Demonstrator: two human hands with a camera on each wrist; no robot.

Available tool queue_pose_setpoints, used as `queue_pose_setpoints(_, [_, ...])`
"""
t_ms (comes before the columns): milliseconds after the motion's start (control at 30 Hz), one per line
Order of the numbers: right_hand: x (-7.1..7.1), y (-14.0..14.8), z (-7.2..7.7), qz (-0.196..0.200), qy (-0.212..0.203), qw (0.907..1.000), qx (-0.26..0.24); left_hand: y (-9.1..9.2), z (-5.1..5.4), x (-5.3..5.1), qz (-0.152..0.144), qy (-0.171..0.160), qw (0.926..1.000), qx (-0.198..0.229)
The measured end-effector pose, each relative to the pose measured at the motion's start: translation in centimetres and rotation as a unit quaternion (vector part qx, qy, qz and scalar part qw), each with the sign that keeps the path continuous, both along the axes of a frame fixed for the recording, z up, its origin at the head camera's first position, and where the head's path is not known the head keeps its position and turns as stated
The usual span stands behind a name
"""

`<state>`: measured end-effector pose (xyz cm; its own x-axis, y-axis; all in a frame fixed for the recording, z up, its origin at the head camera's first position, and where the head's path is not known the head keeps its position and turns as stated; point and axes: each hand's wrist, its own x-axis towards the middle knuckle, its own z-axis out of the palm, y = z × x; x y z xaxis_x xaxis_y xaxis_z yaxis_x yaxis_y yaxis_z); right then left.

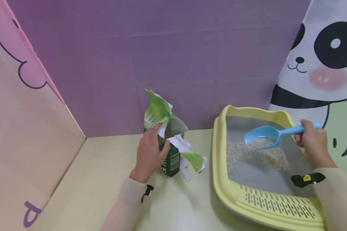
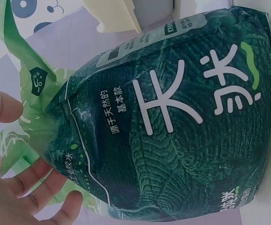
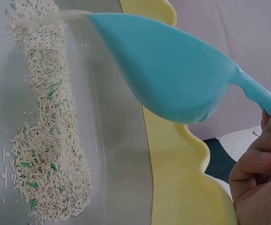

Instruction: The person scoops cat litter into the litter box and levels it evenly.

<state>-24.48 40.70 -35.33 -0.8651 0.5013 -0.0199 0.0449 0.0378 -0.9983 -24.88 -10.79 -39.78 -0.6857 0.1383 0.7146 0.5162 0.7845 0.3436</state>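
My right hand (image 1: 314,142) grips the handle of a light blue scoop (image 1: 289,131) above the litter box. In the right wrist view, pale litter pellets stream from the tip of the scoop (image 3: 163,65) onto a long strip of litter (image 3: 56,140) flecked with green. A yellow-rimmed litter box (image 1: 218,160) with a grey floor holds that litter. Over at the left, a green bag of cat litter (image 1: 173,160) stands upright, its top torn wide and pellets showing inside. My left hand (image 1: 151,154) rests at the bag's opening, its fingers spread and loosely bent against the side.
Torn flaps of the bag (image 1: 195,160) hang to its right, toward the litter box. Behind the pale table (image 1: 104,179) rises a purple backdrop (image 1: 173,57). A panda-printed panel (image 1: 315,93) stands behind and right of the box; a pinkish panel (image 1: 23,134) borders the left.
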Motion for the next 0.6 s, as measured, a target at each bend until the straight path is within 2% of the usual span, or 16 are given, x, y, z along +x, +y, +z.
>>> queue_pose_setpoints(167, [0.11, -0.13, -0.24, 0.011, -0.016, 0.9987, 0.047, -0.11, -0.13, 0.05, -0.001, 0.003, 1.0000, 0.000])
queue_pose_setpoints(367, [0.11, -0.40, -0.57, 0.007, -0.043, 0.9929, 0.111, -0.09, -0.16, 0.04, -0.002, 0.000, 1.0000, -0.003])
queue_pose_setpoints(600, [0.06, -0.49, -0.53, 0.001, -0.045, 0.9882, 0.146, -0.07, 0.04, 0.07, -0.001, -0.009, 0.9999, -0.005])
